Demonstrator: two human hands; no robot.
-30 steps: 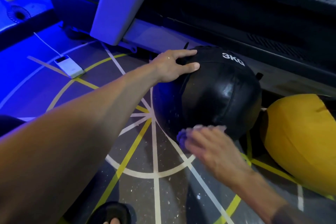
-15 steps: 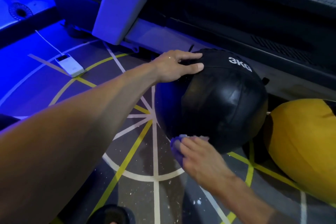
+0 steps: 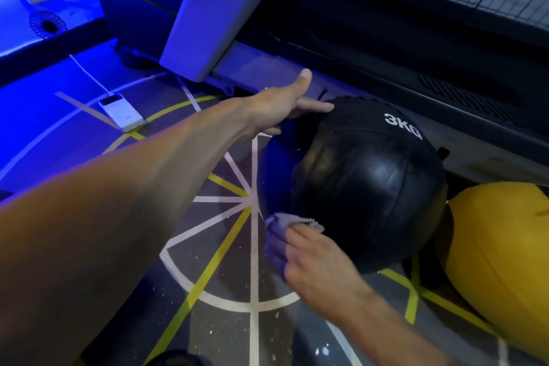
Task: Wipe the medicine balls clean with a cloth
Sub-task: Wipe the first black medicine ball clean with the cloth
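Nearest, the right hand [image 3: 315, 264] presses a crumpled pale cloth [image 3: 285, 227] against the lower left side of the round black leather medicine ball [image 3: 365, 187] marked 3KG, its fingers curled round the cloth. The ball sits on the dark gym floor [image 3: 225, 330] with white and yellow lines, just beside a yellow medicine ball [image 3: 502, 249] at the right. Farther off, the left hand [image 3: 282, 110] rests on the black ball's top left — fingers straight, thumb raised. Beyond lies a white power bank [image 3: 120, 111].
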